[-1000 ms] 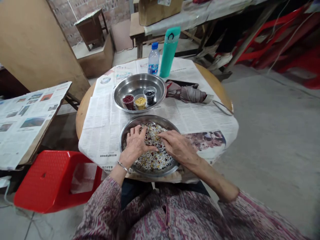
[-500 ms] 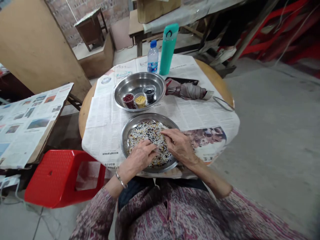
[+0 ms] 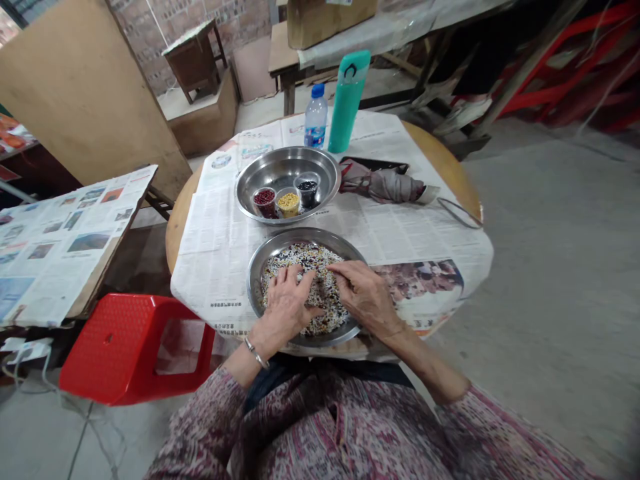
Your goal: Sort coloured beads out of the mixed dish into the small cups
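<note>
Mixed grains point(image 3: 305, 263), mostly white and flecked with dark, red and yellow, lie in a shallow layer in a stainless steel dish point(image 3: 306, 234), which sits on newspaper point(image 3: 215, 227) at the near side of a round wooden table point(image 3: 180, 230). Your left hand point(image 3: 286, 310) is spread, its fingers apart and their tips down among the grains, with a metal bangle point(image 3: 255, 353) at the wrist. Your right hand point(image 3: 365, 297) lies open, its fingers loosely extended across the grains. Neither hand shows a closed pinch, though a single held grain would be too small to tell. Beyond, a steel basin point(image 3: 287, 151) holds three small cups: red beans point(image 3: 265, 202), yellow grains point(image 3: 289, 203) and black seeds point(image 3: 307, 191). Keep your fingertips low and clear of the rim, so that grains stay in the dish.
</note>
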Motion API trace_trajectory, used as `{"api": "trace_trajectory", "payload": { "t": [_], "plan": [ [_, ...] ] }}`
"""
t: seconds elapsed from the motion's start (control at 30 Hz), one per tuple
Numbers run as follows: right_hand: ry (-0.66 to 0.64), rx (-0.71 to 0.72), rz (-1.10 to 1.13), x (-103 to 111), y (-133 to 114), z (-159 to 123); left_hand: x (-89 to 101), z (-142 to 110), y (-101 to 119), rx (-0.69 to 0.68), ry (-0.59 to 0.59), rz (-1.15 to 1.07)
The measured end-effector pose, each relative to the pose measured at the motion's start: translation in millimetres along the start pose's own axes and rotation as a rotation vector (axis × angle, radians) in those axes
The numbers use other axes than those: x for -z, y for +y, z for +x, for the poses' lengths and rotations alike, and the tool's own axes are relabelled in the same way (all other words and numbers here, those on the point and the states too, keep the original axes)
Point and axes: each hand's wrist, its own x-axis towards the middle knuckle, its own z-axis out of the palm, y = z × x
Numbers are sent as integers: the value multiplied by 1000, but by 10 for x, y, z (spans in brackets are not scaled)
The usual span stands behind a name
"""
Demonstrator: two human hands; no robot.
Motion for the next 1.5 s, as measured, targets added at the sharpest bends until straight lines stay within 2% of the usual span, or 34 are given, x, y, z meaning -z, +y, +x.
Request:
{"api": "trace_trajectory", "payload": {
  "t": [0.1, 0.27, 0.37, 0.47, 0.57, 0.7, 0.8, 0.9, 1.0, 1.1, 1.17, 1.27, 1.4, 1.5],
  "plan": [
    [2, -5, 4, 18, -23, 11, -11, 141, -50, 81, -3, 7],
    [1, -25, 28, 33, -50, 19, -82, 324, -80, -1, -15, -107],
    [18, -35, 28, 26, -52, 19, -137, 429, -83, -57, 35, -153],
    [29, -33, 37, 20, -54, 20, -134, 503, -108, -46, 75, -206],
    [30, -36, 49, 23, -57, 20, -53, 449, -158, 1, 34, -262],
    [29, -32, 62, 32, -56, 16, 70, 132, -206, 10, -7, -286],
    [23, -40, 73, 38, -52, 14, 117, -133, -176, -70, -100, -302],
    [12, -67, 79, 41, -51, 14, 137, -257, -104, -195, -186, -304],
    [1, -86, 79, 40, -53, 13, 138, -201, -33, -352, -260, -255],
    [16, -90, 80, 43, -60, 11, 110, -30, 9, -452, -276, -79],
    [22, -90, 81, 48, -65, 11, 82, 95, 10, -407, -200, 46],
    [18, -79, 73, 58, -73, 14, 54, 244, -47, -240, -93, 124],
    [22, -70, 74, 63, -75, 19, 69, 349, -213, -138, -141, 83],
    [9, -90, 86, 64, -74, 19, 107, 355, -361, -72, -127, 34]
  ]
}}
